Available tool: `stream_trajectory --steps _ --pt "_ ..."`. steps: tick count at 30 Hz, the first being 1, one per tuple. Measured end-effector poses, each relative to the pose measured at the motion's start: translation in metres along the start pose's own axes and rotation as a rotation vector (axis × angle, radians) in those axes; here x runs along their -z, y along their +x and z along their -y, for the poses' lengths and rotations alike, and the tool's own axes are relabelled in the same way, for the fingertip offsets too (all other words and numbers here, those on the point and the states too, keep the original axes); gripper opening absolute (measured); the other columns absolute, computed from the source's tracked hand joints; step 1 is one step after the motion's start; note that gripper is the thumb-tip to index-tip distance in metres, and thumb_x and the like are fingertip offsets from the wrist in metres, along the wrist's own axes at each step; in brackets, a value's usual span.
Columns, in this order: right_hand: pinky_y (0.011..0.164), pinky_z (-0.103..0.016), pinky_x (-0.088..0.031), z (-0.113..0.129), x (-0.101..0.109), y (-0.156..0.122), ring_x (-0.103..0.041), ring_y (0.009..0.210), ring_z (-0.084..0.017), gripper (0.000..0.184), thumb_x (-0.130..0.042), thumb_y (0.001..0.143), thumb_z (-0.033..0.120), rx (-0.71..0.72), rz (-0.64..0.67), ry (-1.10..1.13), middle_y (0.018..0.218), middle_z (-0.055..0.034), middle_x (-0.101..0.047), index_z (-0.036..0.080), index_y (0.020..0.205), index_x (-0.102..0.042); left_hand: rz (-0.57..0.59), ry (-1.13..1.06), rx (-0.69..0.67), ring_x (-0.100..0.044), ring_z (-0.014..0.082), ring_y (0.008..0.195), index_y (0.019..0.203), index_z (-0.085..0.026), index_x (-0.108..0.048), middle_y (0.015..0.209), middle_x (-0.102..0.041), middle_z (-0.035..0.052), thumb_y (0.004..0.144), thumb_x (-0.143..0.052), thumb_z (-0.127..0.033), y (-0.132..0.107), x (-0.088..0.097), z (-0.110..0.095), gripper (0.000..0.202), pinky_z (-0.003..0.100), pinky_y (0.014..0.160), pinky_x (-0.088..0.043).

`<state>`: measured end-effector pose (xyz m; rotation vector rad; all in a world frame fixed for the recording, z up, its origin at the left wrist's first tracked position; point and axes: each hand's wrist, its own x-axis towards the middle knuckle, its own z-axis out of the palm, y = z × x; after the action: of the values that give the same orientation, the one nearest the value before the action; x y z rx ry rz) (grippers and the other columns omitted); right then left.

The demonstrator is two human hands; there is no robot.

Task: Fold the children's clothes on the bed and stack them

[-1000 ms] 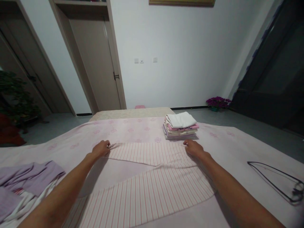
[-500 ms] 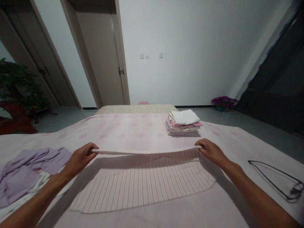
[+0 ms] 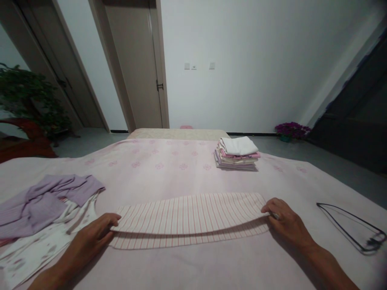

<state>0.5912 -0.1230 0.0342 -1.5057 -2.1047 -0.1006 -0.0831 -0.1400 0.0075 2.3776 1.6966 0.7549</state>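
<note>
A white cloth with pink stripes [image 3: 187,215] lies folded over lengthwise in front of me, its upper layer's near edge raised a little above the lower layer. My left hand [image 3: 98,229] pinches that edge at the left end. At the right end my right hand [image 3: 282,219] grips the same edge between thumb and fingers. Whether the striped cloth is a garment I cannot tell. Left of my left hand are a crumpled purple garment [image 3: 45,205] and a white printed garment [image 3: 39,249] partly under it.
A stack of folded clothes [image 3: 237,155] sits farther back on the pink bedcover [image 3: 169,173]. A black wire hanger [image 3: 344,223] lies at the right. Beyond the bed stand a door [image 3: 136,68], purple flowers [image 3: 292,131] and a leafy plant [image 3: 30,96].
Both hands have come down and toward me with the held edge. The upper layer now lies over most of the lower one. The view has shifted slightly.
</note>
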Motion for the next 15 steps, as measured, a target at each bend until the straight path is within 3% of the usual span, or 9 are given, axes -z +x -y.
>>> stream_trajectory --steps 6,10,13,15 --pt "0.078 -0.035 -0.050 -0.001 -0.003 -0.022 -0.061 0.093 -0.024 0.018 -0.050 0.082 0.014 0.039 0.031 -0.031 0.092 -0.0061 -0.064 0.025 0.088 -0.064 0.047 0.005 -0.061 -0.072 0.0198 0.100 0.093 -0.024 -0.064 0.114 -0.073 0.0070 0.087 -0.059 -0.032 -0.006 0.009 -0.016 0.010 0.021 0.083 -0.056" --pt "0.077 -0.035 -0.050 -0.005 -0.001 -0.029 -0.061 0.091 -0.024 0.020 -0.049 0.079 0.013 0.016 0.120 -0.036 0.091 -0.0058 -0.064 0.025 0.085 -0.064 0.074 -0.025 -0.065 -0.072 0.0192 0.099 0.092 -0.026 -0.069 0.113 -0.075 0.0053 0.090 -0.057 -0.034 -0.013 0.018 -0.026 0.015 0.021 0.085 -0.057" --pt "0.078 -0.034 -0.049 -0.011 0.001 -0.025 -0.062 0.089 -0.023 0.019 -0.047 0.073 0.014 -0.088 0.206 -0.010 0.085 -0.0040 -0.065 0.025 0.076 -0.062 0.115 -0.056 0.005 -0.072 0.0201 0.098 0.086 -0.026 -0.072 0.115 -0.074 0.0052 0.092 -0.054 -0.040 -0.016 0.019 -0.013 0.023 0.023 0.083 -0.057" --pt "0.080 -0.034 -0.050 -0.015 0.000 -0.016 -0.064 0.090 -0.023 0.020 -0.046 0.075 0.019 -0.237 0.216 0.037 0.089 -0.0037 -0.068 0.025 0.078 -0.064 0.136 -0.048 0.099 -0.071 0.0227 0.101 0.082 -0.025 -0.072 0.118 -0.074 0.0062 0.090 -0.054 -0.042 -0.015 0.018 0.003 0.026 0.026 0.084 -0.057"
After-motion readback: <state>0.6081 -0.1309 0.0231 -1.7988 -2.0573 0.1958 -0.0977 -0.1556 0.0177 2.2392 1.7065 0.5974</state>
